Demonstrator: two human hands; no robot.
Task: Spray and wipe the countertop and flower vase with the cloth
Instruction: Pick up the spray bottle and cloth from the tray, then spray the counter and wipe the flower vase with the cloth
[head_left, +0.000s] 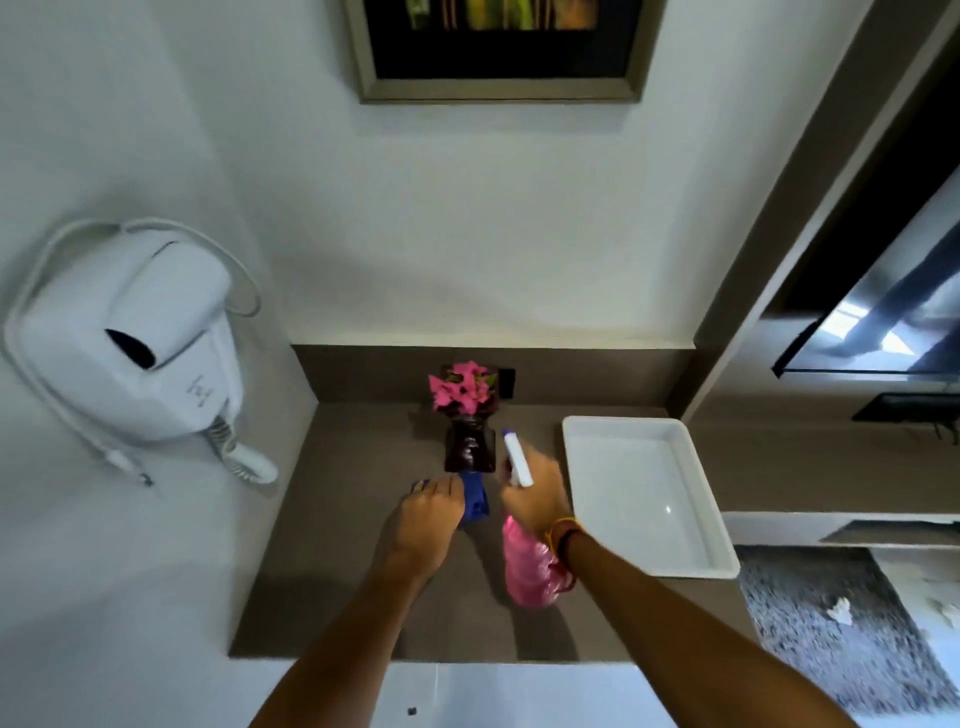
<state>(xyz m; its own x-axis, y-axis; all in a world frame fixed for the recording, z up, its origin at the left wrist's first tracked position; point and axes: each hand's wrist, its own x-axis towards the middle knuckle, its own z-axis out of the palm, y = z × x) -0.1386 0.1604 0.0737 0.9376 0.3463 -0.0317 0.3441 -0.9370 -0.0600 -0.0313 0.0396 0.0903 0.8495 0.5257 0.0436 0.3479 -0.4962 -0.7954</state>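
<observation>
From my seat I see both bare forearms reaching forward over the brown countertop (337, 519). My right hand (537, 499) is closed around the neck of a pink spray bottle (530, 569), whose body hangs below the wrist while the white trigger head (517, 457) pokes up past the knuckles, its nozzle aimed toward the vase. A red-and-black band (563, 538) circles that wrist. My left hand (434, 512) lies palm-down, fingers curled over a blue cloth (475, 499), pressing it to the counter; the cloth sticks out on the side toward the bottle. Just beyond the cloth, touching or nearly touching its far edge, stands the dark flower vase (469, 448), upright, with pink flowers (460, 387) at its top, near the back splash. To the right of the bottle sits a white rectangular tray (576, 467) on the counter. On the left wall hangs a white wall-mounted hair dryer (130, 332) with its coiled cord. Higher up, a framed picture (366, 78) is on the far wall.
</observation>
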